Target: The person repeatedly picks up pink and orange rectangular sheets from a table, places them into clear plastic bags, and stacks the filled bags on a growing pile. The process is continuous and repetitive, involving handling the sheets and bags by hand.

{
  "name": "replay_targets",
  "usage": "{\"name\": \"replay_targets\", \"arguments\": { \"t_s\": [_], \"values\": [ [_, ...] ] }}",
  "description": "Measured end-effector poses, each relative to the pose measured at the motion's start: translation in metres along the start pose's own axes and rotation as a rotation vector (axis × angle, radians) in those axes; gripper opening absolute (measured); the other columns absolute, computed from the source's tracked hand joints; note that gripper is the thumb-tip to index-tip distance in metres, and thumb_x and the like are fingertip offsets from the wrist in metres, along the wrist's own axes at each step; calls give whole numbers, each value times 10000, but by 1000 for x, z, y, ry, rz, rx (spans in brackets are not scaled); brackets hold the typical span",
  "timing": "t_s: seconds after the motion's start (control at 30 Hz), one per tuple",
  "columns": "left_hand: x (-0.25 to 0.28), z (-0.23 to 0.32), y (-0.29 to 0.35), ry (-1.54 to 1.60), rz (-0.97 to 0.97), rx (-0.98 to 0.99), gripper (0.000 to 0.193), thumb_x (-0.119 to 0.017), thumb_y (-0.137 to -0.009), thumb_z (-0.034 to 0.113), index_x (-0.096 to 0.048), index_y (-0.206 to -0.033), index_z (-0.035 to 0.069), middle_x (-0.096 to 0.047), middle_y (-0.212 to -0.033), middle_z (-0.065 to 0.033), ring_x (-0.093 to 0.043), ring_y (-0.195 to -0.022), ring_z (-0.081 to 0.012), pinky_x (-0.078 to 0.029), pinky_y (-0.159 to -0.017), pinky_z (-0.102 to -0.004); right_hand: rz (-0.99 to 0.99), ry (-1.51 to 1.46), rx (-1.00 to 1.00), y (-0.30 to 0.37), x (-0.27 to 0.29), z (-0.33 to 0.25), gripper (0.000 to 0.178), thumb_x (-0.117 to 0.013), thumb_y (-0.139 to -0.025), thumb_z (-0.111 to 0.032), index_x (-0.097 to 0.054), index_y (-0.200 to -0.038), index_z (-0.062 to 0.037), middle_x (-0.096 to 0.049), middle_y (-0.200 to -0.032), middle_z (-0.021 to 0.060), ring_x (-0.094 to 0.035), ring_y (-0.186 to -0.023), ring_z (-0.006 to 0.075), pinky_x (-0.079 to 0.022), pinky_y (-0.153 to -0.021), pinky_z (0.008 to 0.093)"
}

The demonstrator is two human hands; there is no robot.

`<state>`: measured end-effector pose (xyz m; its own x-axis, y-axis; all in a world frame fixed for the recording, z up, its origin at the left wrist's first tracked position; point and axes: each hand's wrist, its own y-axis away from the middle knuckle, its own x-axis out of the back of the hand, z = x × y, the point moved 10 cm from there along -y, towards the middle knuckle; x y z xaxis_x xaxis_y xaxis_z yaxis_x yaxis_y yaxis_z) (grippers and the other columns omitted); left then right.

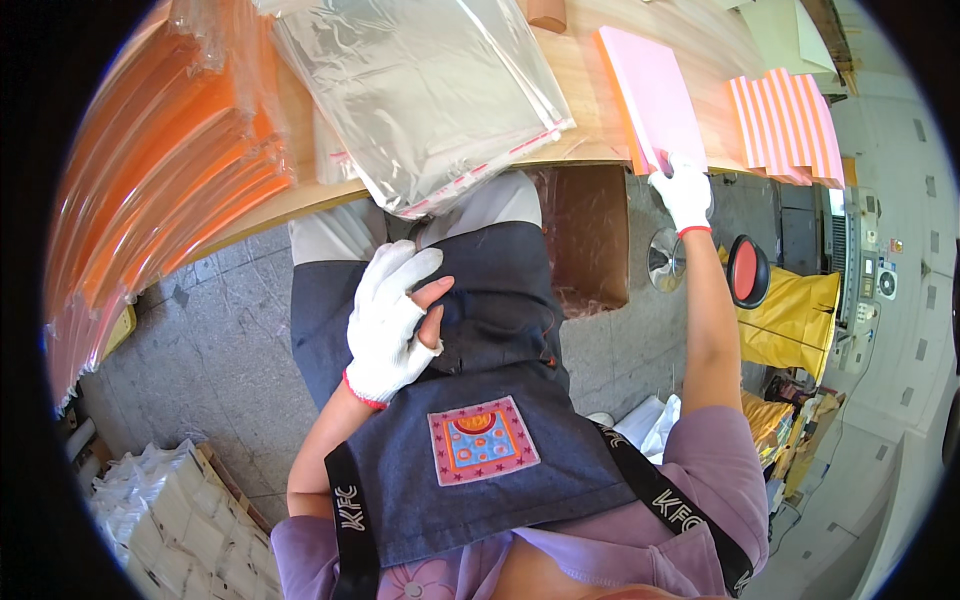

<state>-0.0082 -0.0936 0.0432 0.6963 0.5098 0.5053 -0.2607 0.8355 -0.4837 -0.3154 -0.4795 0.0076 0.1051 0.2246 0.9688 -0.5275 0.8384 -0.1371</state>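
My left hand (390, 315), in a white knit glove with bare thumb and forefinger tips, hovers over my lap. Its fingers are loosely bent and apart, with nothing seen in them. At the table's near edge, my gloved right hand (685, 195) grips the near end of a pink stack of sheets (655, 85) with an orange side. Part of its fingers is hidden. Ahead of my lap lies a pile of clear plastic bags (430, 85) with a red-and-white strip, overhanging the table edge.
Many orange packs in clear film (185, 150) fan out on the table (310, 195) at left. Pink-and-orange striped stacks (785, 125) sit at right. Below are a cardboard box (585, 240), a round stool (747, 272) and white wrapped bundles (190, 510).
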Motion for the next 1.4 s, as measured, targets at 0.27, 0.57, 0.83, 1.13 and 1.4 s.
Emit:
{"name": "replay_targets", "arguments": {
  "t_s": [0.27, 0.57, 0.83, 1.13, 1.4],
  "values": [
    [-8, 3, 0, 8, 1, -3, 367, -697, -708, 34, -722, -1072, 75, -635, -1244, -127, -551, -1213, -384, -424, -1058, -496, 35, 4, -38, 5, -1, -7, 556, -679, -793, -446, -625, -1187, -57, -649, -1081, 184, -642, -975, 363, -525, -827, 454],
    [-3, 2, 2, -16, 1, -7, 369, -696, -709, 36, -721, -1075, 80, -636, -1244, -119, -555, -1209, -381, -429, -1056, -488, 61, 2, 18, 4, 1, -6, 544, -671, -772, -405, -605, -1191, -63, -646, -1071, 175, -645, -965, 359, -528, -809, 457],
    [-6, 4, -3, 42, 17, -32, 357, -689, -714, 42, -719, -1069, 63, -655, -1198, -116, -597, -1153, -364, -457, -1019, -462, -85, 1, 47, -4, 3, -12, 469, -656, -782, -364, -609, -1139, -64, -666, -951, 181, -657, -882, 363, -525, -757, 465],
    [-181, -2, -78, 1126, -472, 574, 488, -571, -996, 295, -474, -1403, 43, -647, -1145, -84, -611, -875, -122, -506, -797, -300, -65, -61, 191, -13, 4, -2, 421, -641, -789, -359, -590, -1074, -53, -671, -890, 202, -662, -810, 380, -521, -721, 479],
    [-381, 1, -140, 1547, -649, 1236, 315, -475, -1016, 294, -486, -1274, 113, -584, -841, -62, -450, -589, -131, -415, -525, -277, -60, -125, 188, -14, 24, -6, 325, -631, -779, -311, -584, -982, -62, -671, -850, 172, -672, -801, 354, -540, -724, 465]
  ]
}}
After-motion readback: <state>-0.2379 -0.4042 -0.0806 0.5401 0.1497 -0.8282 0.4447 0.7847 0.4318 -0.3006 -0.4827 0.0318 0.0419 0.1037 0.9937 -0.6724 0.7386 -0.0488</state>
